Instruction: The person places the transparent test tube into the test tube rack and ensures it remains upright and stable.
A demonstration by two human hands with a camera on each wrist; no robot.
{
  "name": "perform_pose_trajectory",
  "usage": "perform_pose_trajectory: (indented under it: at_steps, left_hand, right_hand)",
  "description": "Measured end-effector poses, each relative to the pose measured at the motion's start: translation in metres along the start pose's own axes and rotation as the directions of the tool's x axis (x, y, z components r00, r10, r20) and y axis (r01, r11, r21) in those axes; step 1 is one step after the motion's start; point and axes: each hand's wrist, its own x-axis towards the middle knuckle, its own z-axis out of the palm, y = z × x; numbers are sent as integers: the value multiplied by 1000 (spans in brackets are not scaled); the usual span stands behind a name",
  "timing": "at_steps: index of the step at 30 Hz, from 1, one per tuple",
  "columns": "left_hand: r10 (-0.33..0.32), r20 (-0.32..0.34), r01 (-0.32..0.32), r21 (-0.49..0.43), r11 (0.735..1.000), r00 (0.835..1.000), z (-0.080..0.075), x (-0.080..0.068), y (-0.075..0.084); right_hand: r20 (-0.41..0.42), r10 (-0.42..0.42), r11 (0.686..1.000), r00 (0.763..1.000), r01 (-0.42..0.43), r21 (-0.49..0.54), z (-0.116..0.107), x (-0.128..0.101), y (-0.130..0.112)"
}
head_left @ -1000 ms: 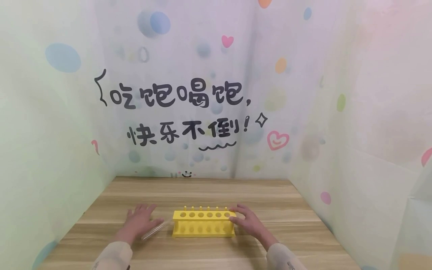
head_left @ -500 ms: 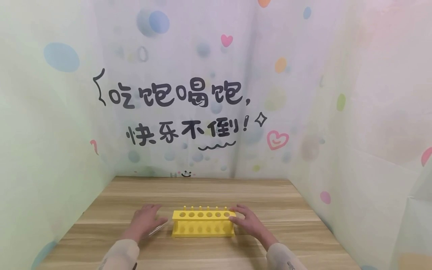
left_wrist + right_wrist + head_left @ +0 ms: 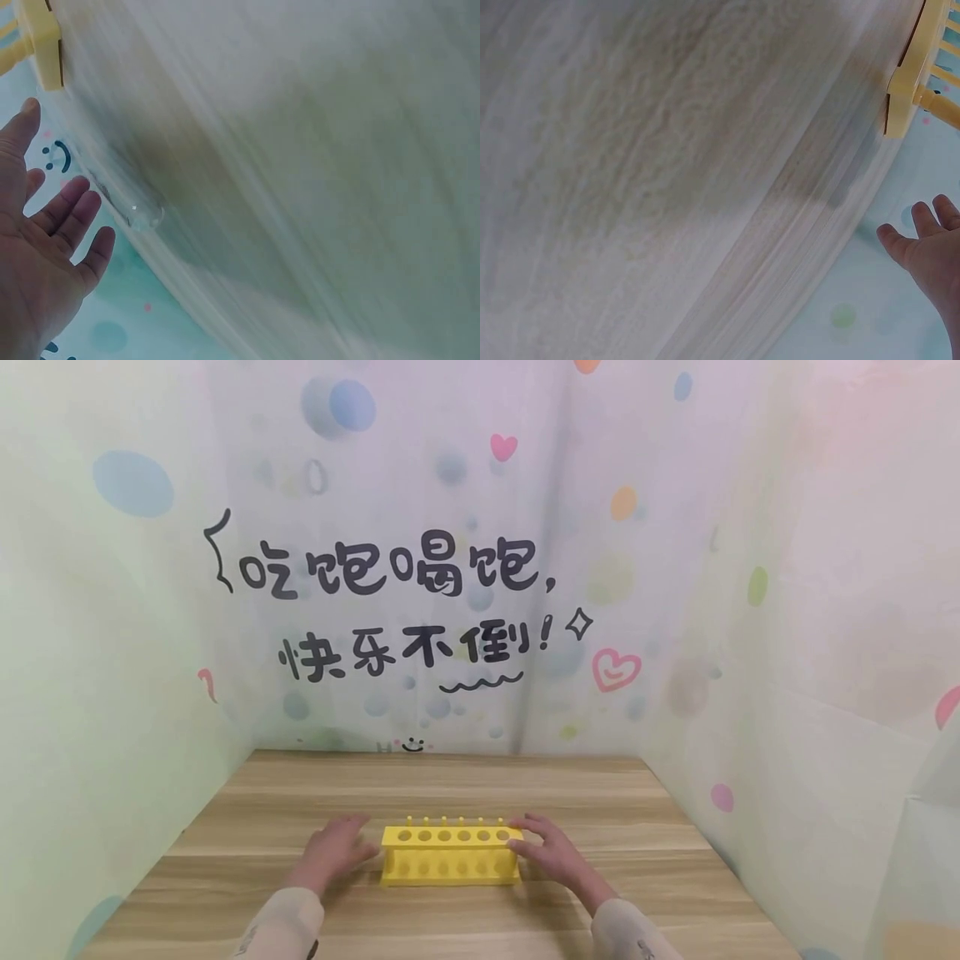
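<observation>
Two bare hands are laid flat on a wooden table [image 3: 465, 785], one at each end of a yellow test-tube rack [image 3: 450, 856]. The rack is set near the front edge of the table, lengthwise from left to right, with six round holes seen in its top plate and a row of small pegs along its far edge. The left hand [image 3: 333, 852] is placed just left of the rack, its fingers spread and relaxed, nothing being gripped; whether the fingertips touch the rack's left end cannot be told. In the left wrist view the same hand [image 3: 41, 255] is shown open, palm exposed, and a clear glass test tube [image 3: 139, 214] is seen lying on the table just beside the fingers, apart from them. The right hand [image 3: 547, 852] is rested at the rack's right end, fingers straight and loose, the fingertips touching or nearly touching the top corner. Nothing is held by it. Behind the table, a pastel backdrop [image 3: 420, 568] printed with dots, hearts and black characters is hung.
</observation>
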Motion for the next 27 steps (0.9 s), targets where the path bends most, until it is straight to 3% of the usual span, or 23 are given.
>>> perform_pose_trajectory:
  at_steps: [16,27]
  left_hand:
    - [28,14,-28,-14,1000,1000,6,2,6]
    - [42,8,-42,51,998,999,9,1,7]
  right_hand:
    - [-15,-33,999,999,33,-2,1,1,2]
    - [-9,-26,1000,1000,26,4,1,1,2]
